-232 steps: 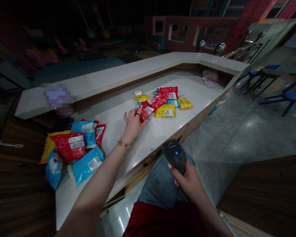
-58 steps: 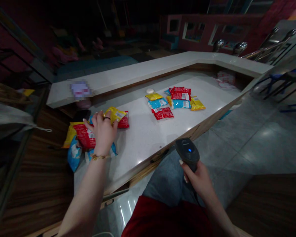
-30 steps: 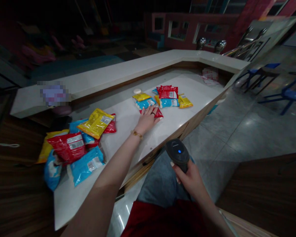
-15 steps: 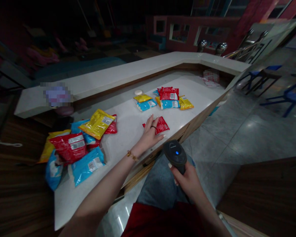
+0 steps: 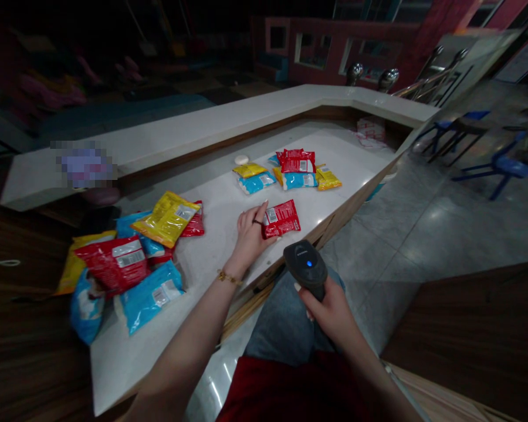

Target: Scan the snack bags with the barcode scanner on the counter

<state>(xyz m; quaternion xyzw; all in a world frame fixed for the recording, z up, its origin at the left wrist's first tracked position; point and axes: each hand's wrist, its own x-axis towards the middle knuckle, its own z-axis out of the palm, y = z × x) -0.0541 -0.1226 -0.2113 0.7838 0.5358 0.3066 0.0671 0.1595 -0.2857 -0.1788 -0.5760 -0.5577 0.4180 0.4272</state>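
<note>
A small red snack bag [image 5: 286,218] lies on the white counter with its barcode label facing up. My left hand [image 5: 250,233] grips its left end, fingers along the far side and thumb at the near edge. In my right hand [image 5: 331,306] is a black barcode scanner [image 5: 305,264], its blue light on, held over my knee at the counter's front edge. Its head points toward the red bag. To the left lies a heap of snack bags, among them a yellow bag [image 5: 166,220], a red bag [image 5: 114,265] and a blue bag [image 5: 150,298].
Farther back on the counter [image 5: 220,234] is a second group with a red bag [image 5: 297,160], a blue bag [image 5: 257,183] and a yellow bag [image 5: 328,177]. A raised ledge [image 5: 202,129] runs along the back. Blue chairs [image 5: 499,167] stand on the floor to the right.
My left hand has shifted from lying over the red bag to its left end, uncovering the barcode label. The bag has turned slightly. The scanner stays in my right hand.
</note>
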